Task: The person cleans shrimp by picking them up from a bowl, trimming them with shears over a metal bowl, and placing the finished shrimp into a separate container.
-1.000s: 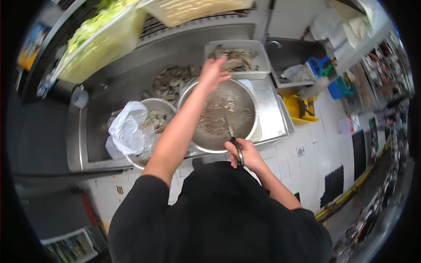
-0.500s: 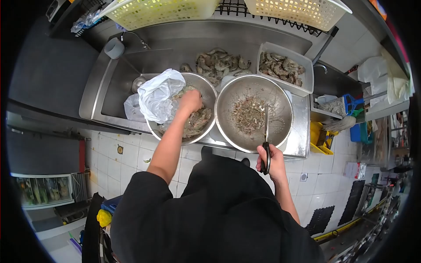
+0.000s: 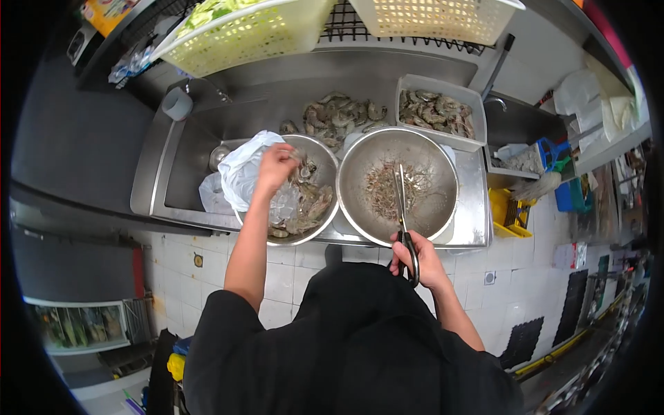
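Observation:
My left hand [image 3: 275, 168] is above the left metal bowl [image 3: 334, 207], its fingers closed on a shrimp [image 3: 298, 155]. In that bowl lie more shrimp [image 3: 315, 205], some ice [image 3: 284, 204] and a white plastic bag [image 3: 242, 169]. My right hand [image 3: 423, 261] is wrapped round the black handles of a pair of scissors [image 3: 402, 200]. Their blades point away from me, slightly parted, over the right metal bowl [image 3: 443, 207]. Thin shrimp trimmings [image 3: 387, 183] cover the bottom of this bowl.
Behind the bowls, a pile of shrimp [image 3: 339, 114] lies on the steel counter. A white tub [image 3: 477, 138] of shrimp stands at the back right. The sink basin [image 3: 190, 162] is at the left, and plastic baskets [image 3: 256, 41] hang over the far edge.
My left hand has risen from among the shrimp and moved left, with a shrimp in its fingers. The scissors have shifted slightly left and their blades have parted.

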A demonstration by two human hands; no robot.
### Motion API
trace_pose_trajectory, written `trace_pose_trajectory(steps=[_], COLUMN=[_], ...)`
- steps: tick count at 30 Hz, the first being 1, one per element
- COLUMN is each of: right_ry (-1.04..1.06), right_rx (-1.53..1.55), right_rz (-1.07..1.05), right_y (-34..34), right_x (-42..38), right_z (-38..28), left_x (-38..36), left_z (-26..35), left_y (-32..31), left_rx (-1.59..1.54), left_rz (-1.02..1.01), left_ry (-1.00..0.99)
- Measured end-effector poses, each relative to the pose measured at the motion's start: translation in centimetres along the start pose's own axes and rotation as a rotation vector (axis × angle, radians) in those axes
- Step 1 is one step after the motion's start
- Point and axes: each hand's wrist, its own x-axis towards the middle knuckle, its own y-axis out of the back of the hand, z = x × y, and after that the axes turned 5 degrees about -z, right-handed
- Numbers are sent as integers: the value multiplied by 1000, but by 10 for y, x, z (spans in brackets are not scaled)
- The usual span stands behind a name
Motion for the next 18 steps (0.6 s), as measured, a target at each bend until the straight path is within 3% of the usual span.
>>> trace_pose_trajectory(steps=[1,3,9,11,18], right_ry=[-21,-11,22,-21,-78], right_rx=[-4,35,131,291,446], right_rz=[-51,-89,-276,-331,-232], right_y=[2,-4,-13,-15,-2], right_x=[-3,-6,-4,0,10], right_z=[-1,-4,-19,-16,-16], left_x=[-10,-24,-49,-55,-76], left_z=[16,45,109,116,134], left_y=[1,-3,-85,-105,-137], left_rx=[8,-517,-539,-522,-452], left_rz=[-16,-13,-82,-130,-299], left_ry=[-2,-115,-331,-427,-513])
